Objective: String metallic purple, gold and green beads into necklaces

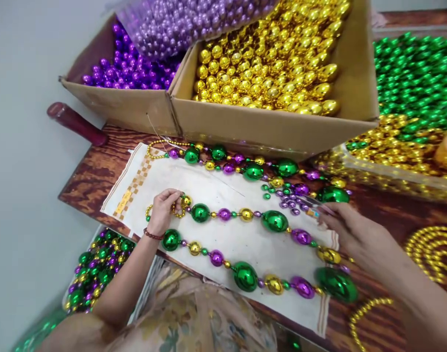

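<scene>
My left hand is closed in a pinch on the gold-bead end of a bead necklace. Large green, purple and gold beads run from it in two rows over a white cloth. At the right end of the cloth, my right hand is slightly blurred, its fingers round a thin metal tool whose exact kind I cannot make out. Loose small purple beads and green beads lie by the tool's tip. Behind them rests a second bead strand, with a thin wire near its left end.
Cardboard boxes of purple beads and gold beads stand at the back, a bag of lilac beads on top. Green beads fill a bin at right. Coiled gold chains lie on the wooden table. Finished-looking strands hang low left.
</scene>
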`<state>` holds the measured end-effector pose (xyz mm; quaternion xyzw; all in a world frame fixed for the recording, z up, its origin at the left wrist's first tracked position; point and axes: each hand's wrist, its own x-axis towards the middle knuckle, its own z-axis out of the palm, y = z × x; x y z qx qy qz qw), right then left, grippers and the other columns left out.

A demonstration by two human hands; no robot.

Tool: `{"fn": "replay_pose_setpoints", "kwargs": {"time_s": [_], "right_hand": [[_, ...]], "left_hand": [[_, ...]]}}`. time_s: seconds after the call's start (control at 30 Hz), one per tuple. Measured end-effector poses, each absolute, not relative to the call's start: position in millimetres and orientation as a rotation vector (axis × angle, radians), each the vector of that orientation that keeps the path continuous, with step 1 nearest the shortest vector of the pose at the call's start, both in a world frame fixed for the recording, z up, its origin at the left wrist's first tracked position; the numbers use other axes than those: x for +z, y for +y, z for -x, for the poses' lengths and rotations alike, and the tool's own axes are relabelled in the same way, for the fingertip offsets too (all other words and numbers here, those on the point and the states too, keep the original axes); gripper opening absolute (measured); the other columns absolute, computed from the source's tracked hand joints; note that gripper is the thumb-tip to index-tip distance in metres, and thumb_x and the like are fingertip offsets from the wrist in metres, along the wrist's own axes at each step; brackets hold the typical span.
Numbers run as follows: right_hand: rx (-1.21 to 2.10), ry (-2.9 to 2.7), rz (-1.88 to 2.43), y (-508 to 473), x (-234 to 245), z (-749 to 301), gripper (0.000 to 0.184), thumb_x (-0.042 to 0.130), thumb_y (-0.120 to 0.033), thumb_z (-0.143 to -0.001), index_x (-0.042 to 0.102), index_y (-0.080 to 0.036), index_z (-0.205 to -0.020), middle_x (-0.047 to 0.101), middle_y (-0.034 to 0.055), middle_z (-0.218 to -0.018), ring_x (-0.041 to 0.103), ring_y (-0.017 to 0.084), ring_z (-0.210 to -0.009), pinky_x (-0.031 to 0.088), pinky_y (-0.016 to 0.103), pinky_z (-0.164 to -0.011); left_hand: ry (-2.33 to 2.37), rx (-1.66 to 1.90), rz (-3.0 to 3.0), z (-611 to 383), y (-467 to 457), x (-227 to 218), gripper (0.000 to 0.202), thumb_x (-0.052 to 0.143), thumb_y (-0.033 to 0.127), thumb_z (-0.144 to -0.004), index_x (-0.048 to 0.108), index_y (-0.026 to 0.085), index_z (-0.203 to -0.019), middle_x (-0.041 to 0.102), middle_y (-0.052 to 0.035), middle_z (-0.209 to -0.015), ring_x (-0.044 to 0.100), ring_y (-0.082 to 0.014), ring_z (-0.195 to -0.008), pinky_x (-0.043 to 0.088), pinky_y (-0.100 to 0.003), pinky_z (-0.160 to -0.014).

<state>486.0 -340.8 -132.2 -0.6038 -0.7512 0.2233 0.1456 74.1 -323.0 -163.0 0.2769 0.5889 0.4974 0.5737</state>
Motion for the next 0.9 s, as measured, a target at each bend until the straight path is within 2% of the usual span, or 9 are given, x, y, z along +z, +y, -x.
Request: {"fn": "replay_pose_setpoints", "kwargs": {"time_s": [0.07, 0.17, 0.23, 0.27, 0.37, 0.5, 0.9], "right_hand": [[0.712, -2.203, 1.734, -321, -123, -442, 0.022, 0.040, -0.037, -0.098, 0.054, -0.024, -0.109, 0.070, 0.0128, -0.094, 0.069, 0.029, -0.079, 0.054, 0.040, -0.068], [0.745, -2.480, 1.629, -283, -117, -364, 0.027, 0.049, -0.036, -0.096, 0.054, -0.019, -0.117, 0.070, 0.0142, -0.111, 0.068, 0.030, -0.092, 0.051, 0.038, -0.073], [0.716, -2.642, 1.503, -259, -118, -318, 0.026, 0.045, -0.029, -0.098, 0.054, -0.020, -0.121, 0.067, 0.0127, -0.122, 0.067, 0.027, -0.099, 0.048, 0.034, -0.075], [0.700, -2.708, 1.452, -248, -119, -299, 0.027, 0.045, -0.030, -0.099, 0.055, -0.020, -0.122, 0.066, 0.0127, -0.123, 0.066, 0.027, -0.102, 0.047, 0.033, -0.076], [0.623, -2.888, 1.428, -225, -123, -260, 0.027, 0.041, -0.026, -0.100, 0.057, -0.018, -0.120, 0.066, 0.0146, -0.121, 0.066, 0.026, -0.098, 0.043, 0.031, -0.072], [0.408, -2.992, 1.413, -210, -130, -241, 0.034, 0.032, -0.012, -0.099, 0.059, -0.015, -0.120, 0.067, 0.0173, -0.116, 0.067, 0.026, -0.094, 0.040, 0.031, -0.067], [0.462, -3.004, 1.253, -202, -154, -219, 0.033, 0.033, -0.011, -0.100, 0.059, -0.012, -0.121, 0.068, 0.0183, -0.113, 0.067, 0.028, -0.096, 0.043, 0.030, -0.070]], "left_hand": [[1.377, 1.184, -0.643, -74, -324, -164, 0.023, 0.078, 0.034, -0.071, 0.069, 0.013, -0.077, 0.058, 0.0029, -0.055, 0.048, -0.0047, -0.044, 0.036, -0.016, -0.044], [1.384, 1.191, -0.647, -73, -325, -166, 0.024, 0.079, 0.035, -0.070, 0.068, 0.013, -0.076, 0.057, 0.0032, -0.055, 0.049, -0.0049, -0.045, 0.036, -0.017, -0.044], [1.390, 1.181, -0.648, -72, -326, -167, 0.025, 0.079, 0.036, -0.071, 0.068, 0.013, -0.076, 0.057, 0.0032, -0.056, 0.049, -0.0050, -0.045, 0.037, -0.017, -0.044], [1.392, 1.178, -0.650, -72, -326, -167, 0.025, 0.078, 0.036, -0.071, 0.068, 0.014, -0.076, 0.058, 0.0032, -0.057, 0.049, -0.0050, -0.045, 0.037, -0.017, -0.044], [1.398, 1.173, -0.673, -69, -327, -168, 0.024, 0.077, 0.037, -0.074, 0.069, 0.014, -0.078, 0.059, 0.0028, -0.058, 0.051, -0.0053, -0.046, 0.039, -0.018, -0.045], [1.392, 1.177, -0.686, -66, -328, -168, 0.023, 0.075, 0.036, -0.076, 0.070, 0.014, -0.078, 0.059, 0.0024, -0.058, 0.052, -0.0056, -0.047, 0.040, -0.018, -0.046], [1.384, 1.180, -0.646, -64, -328, -170, 0.022, 0.076, 0.035, -0.076, 0.071, 0.014, -0.079, 0.060, 0.0022, -0.060, 0.052, -0.0049, -0.047, 0.039, -0.016, -0.046]]}}
